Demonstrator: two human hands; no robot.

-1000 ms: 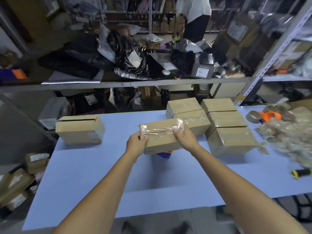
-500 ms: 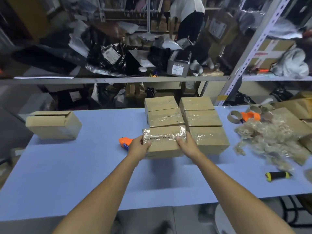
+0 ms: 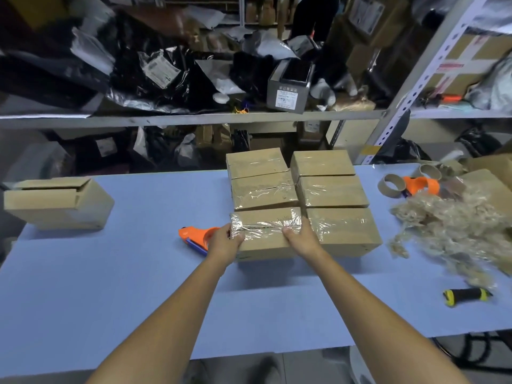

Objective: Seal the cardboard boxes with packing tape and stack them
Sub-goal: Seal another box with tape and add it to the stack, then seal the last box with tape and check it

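1. While the left hand (image 3: 225, 241) grips its left end and the right hand (image 3: 300, 239) its right end, the taped box (image 3: 264, 242) sits on the blue worktop (image 3: 110, 286).
2. It stands front-left in a block of sealed boxes (image 3: 329, 189), touching them.
3. An orange tape dispenser (image 3: 195, 236) lies just beside the left hand.

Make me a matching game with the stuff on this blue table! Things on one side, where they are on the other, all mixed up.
Things:
1 open box
2 tape gun
3 black handle
4 crinkly-taped box

Places:
A held by the left hand and right hand
B far left on the table
C just left of the left hand
D on the right, by the filler pile

Pairs: 1-B, 2-C, 3-D, 4-A
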